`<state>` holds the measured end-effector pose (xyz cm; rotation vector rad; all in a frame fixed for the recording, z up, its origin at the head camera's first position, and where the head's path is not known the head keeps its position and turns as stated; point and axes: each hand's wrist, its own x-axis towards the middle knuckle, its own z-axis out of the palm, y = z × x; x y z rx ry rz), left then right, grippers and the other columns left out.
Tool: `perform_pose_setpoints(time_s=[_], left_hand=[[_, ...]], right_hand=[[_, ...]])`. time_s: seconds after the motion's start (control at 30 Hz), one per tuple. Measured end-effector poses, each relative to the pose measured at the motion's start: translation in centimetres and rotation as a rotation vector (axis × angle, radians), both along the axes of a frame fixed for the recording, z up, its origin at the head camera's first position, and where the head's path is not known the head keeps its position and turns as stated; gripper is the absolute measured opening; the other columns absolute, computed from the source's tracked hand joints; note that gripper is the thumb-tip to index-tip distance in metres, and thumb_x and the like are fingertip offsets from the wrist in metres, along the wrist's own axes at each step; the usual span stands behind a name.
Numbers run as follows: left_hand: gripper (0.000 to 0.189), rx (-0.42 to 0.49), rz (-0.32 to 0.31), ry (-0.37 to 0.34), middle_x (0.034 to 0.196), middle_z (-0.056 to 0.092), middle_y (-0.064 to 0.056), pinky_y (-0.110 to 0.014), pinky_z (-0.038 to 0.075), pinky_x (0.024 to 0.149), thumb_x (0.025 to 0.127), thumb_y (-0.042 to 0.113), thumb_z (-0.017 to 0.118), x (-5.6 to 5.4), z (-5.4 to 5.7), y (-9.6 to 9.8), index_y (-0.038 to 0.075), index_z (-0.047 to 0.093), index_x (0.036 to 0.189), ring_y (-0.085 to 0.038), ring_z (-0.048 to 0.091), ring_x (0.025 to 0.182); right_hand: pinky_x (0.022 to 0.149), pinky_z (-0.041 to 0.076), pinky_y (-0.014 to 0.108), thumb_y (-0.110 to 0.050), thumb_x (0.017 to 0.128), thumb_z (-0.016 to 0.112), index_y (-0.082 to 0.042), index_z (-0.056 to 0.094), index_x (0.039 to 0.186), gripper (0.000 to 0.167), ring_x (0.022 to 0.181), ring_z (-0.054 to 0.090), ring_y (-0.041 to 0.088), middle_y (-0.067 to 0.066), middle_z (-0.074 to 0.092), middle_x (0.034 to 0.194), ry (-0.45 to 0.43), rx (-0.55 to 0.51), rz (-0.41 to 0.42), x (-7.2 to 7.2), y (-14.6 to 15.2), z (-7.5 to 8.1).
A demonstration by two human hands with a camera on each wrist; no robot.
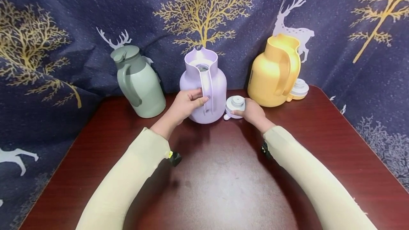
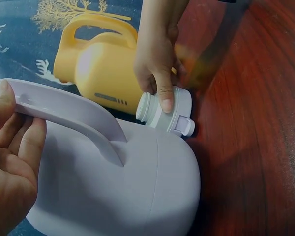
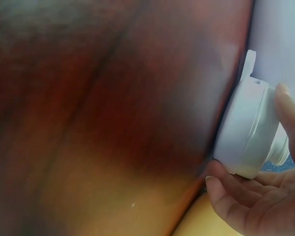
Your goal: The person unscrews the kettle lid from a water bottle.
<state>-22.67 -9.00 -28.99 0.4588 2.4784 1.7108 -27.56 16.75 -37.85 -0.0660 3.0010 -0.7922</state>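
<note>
A lavender thermos jug [image 1: 220, 88] stands upright at the back middle of the table, its mouth uncovered. My left hand [image 1: 185, 105] holds its handle [image 2: 83, 115], thumb on one side and fingers on the other. Just right of the jug, its white-and-lavender lid [image 1: 236, 103] rests upside down on the table, the threaded part up and a small tab toward the front. My right hand [image 1: 254, 113] grips this lid from the right; in the right wrist view the thumb lies over the lid [image 3: 246, 128] and the fingers curl beside it.
A green thermos jug [image 1: 145, 88] with its top on stands at the back left. At the back right is a yellow jug [image 1: 265, 81] without a lid; a white-and-yellow lid [image 1: 299, 89] lies beside it. Dark patterned cloth [image 1: 134, 6] hangs behind the red-brown table [image 1: 204, 187].
</note>
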Motion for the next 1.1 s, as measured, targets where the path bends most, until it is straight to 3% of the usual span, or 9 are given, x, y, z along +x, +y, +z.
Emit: perform_pose_setpoints(time_s=[0.23,0.43,0.9,1.1], left_hand=[[0.042,0.034,0.026,-0.029,0.138,0.063,-0.022,-0.041,0.051,0.110,0.100,0.008,0.063,-1.1,0.2,-0.3,-0.002,0.058,0.141,-0.029,0.064,0.124],[0.045,0.067,0.030,-0.059,0.141,0.060,-0.022,-0.042,0.049,0.113,0.101,0.009,0.062,-2.1,0.1,-0.5,-0.001,0.055,0.144,-0.029,0.062,0.127],[0.044,0.147,0.072,-0.057,0.141,0.059,-0.023,-0.037,0.050,0.112,0.101,0.008,0.062,-3.7,-0.4,-0.6,-0.003,0.055,0.142,-0.021,0.063,0.122],[0.043,0.157,0.086,-0.069,0.141,0.060,-0.022,-0.037,0.049,0.113,0.101,0.008,0.062,-4.0,-0.2,-0.4,-0.003,0.056,0.142,-0.024,0.062,0.126]], right_hand=[[0.108,0.048,0.053,-0.041,0.091,0.076,0.009,0.047,0.143,0.078,0.127,0.059,0.043,0.029,0.059,0.140,0.011,-0.016,-0.003,-1.4,-0.3,-0.3],[0.112,0.045,0.053,-0.041,0.091,0.075,0.010,0.042,0.147,0.083,0.131,0.056,0.044,0.031,0.055,0.144,0.006,-0.015,-0.013,-2.6,-0.5,-0.3],[0.114,0.044,0.052,-0.038,0.092,0.074,0.010,0.043,0.145,0.078,0.132,0.055,0.044,0.030,0.055,0.144,0.000,-0.057,-0.033,-3.7,-1.5,0.4],[0.119,0.039,0.051,-0.034,0.094,0.072,0.011,0.039,0.148,0.078,0.136,0.052,0.044,0.031,0.052,0.147,-0.016,-0.094,-0.006,-4.2,-1.3,0.5]])
